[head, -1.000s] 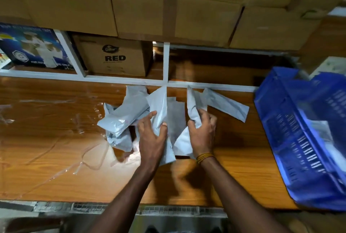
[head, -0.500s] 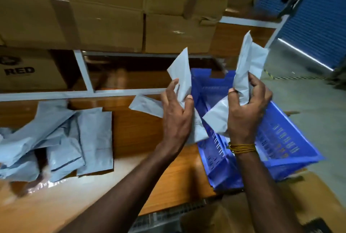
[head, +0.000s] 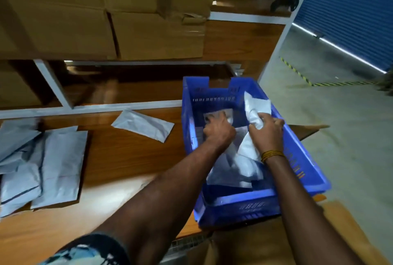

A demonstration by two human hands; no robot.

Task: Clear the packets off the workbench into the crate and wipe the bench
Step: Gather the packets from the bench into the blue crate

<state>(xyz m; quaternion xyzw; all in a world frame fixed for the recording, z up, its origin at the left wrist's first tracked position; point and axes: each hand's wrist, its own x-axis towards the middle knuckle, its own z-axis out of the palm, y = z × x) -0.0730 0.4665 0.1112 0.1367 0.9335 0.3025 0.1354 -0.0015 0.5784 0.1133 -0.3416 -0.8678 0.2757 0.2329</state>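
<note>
Both hands inside blue crate (head: pixel 302 158) at desk's (head: pixel 131 154) right end. Right hand (head: pixel 268 125) clamps a crumpled grey packet (head: pixel 256 107); left hand (head: pixel 218 129) apparently presses packets down, grip unclear. More packets (head: pixel 42 162) wait on desk.

You are looking at a workbench (head: pixel 131 154) of glossy, varnished wood grain that throws back a bright glare at lower left. The crate (head: pixel 302 158) at centre right is smooth blue moulded plastic with slotted walls. The packets (head: pixel 59 158) at left look like thin, matt grey plastic film, creased and crumpled. The boxes (head: pixel 148 37) at upper left are matt brown corrugated cardboard, sealed with shiny tape.
</note>
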